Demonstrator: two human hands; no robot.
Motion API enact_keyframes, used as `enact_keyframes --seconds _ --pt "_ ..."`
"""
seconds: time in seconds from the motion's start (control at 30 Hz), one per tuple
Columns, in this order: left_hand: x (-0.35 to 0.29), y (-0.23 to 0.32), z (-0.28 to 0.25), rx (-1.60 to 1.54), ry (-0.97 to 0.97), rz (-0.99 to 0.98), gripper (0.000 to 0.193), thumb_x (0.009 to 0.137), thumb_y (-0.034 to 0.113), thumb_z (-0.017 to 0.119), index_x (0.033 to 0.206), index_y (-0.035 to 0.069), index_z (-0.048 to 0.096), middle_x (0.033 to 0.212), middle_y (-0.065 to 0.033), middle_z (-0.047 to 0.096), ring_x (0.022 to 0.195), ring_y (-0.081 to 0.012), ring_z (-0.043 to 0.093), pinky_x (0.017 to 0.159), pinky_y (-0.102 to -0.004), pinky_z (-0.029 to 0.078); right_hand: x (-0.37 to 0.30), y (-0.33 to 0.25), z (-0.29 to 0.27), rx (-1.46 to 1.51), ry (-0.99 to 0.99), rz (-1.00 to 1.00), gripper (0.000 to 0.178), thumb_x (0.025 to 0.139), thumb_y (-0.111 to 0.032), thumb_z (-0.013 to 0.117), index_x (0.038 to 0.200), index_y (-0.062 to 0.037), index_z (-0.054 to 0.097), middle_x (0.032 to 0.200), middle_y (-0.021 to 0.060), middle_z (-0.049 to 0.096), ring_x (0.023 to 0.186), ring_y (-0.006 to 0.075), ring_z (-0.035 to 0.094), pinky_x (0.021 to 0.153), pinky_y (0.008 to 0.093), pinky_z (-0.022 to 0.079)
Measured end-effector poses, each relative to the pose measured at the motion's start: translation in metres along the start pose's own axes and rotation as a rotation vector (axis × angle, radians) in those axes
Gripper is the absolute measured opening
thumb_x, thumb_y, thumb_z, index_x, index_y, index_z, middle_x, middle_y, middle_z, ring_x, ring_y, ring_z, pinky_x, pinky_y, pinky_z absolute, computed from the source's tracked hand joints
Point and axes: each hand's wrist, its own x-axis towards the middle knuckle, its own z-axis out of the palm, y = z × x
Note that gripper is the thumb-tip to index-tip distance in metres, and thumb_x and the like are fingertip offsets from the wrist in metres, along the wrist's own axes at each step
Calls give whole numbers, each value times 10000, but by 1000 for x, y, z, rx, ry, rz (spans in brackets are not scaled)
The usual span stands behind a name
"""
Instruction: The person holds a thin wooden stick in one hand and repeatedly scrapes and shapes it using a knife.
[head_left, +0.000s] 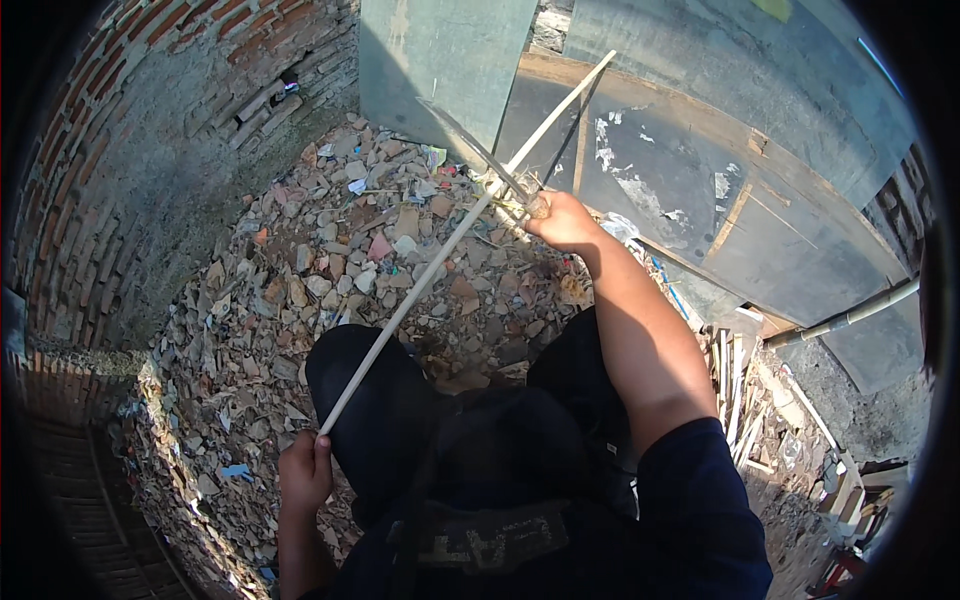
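A long, slim, pale wooden stick [413,301] slants from the lower left up to the far right. My left hand [306,472] is closed around its near end, beside my left knee. My right hand [562,220] grips the handle of a machete-like knife [480,151], whose long blade points up and to the left. Blade and stick cross just beyond my right fist; whether the edge touches the wood, I cannot tell. Some light splinters or shavings lie around the crossing. My fingers partly hide the knife's handle.
Broken brick and stone rubble [400,240] covers the ground before my dark-clothed knees. A brick wall [130,160] rises on the left. Large grey-green panels [450,60] lean at the back and right. Thin wood strips [738,385] and a pole [850,318] lie on the right.
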Motion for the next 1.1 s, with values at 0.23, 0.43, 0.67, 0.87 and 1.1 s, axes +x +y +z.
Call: enact_keyframes --seconds 0.23,0.43,0.67,0.87,1.1 --pt "-8 -12 7 -22 55 -27 355 1038 248 530 766 22 495 544 -113 487 483 -223 516 496 -384 379 -35 -87 -5 -389 -321 -223 385 775 -198 691 1123 -34 698 935 199 726 916 338 703 845 406 538" --pt "-12 1 -6 -119 -35 -113 261 1013 187 605 824 11 562 586 -81 551 530 -137 528 507 -335 408 -17 -34 -21 -33 -155 128 316 783 -159 687 1075 -40 703 944 192 732 881 291 703 829 389 535" --pt "-21 10 16 -159 179 -146 202 996 173 626 885 4 609 618 -47 543 578 -88 494 555 -278 411 -39 -84 -2 -326 -222 -230 325 787 -264 736 1056 -84 708 954 177 717 963 362 689 848 433 542" --pt "-25 -5 27 131 279 4 180 1002 179 591 994 3 626 719 -158 624 631 -317 636 593 -395 473 -41 -98 3 -432 -365 -219 339 781 -248 715 1087 -104 709 944 162 718 957 348 695 831 446 550" --pt "-20 13 14 119 221 13 201 1025 192 533 987 9 609 717 -208 599 667 -420 616 585 -452 451 -30 -76 12 -286 -307 -66 361 790 -228 715 1112 -65 697 933 200 713 923 339 704 792 444 543"
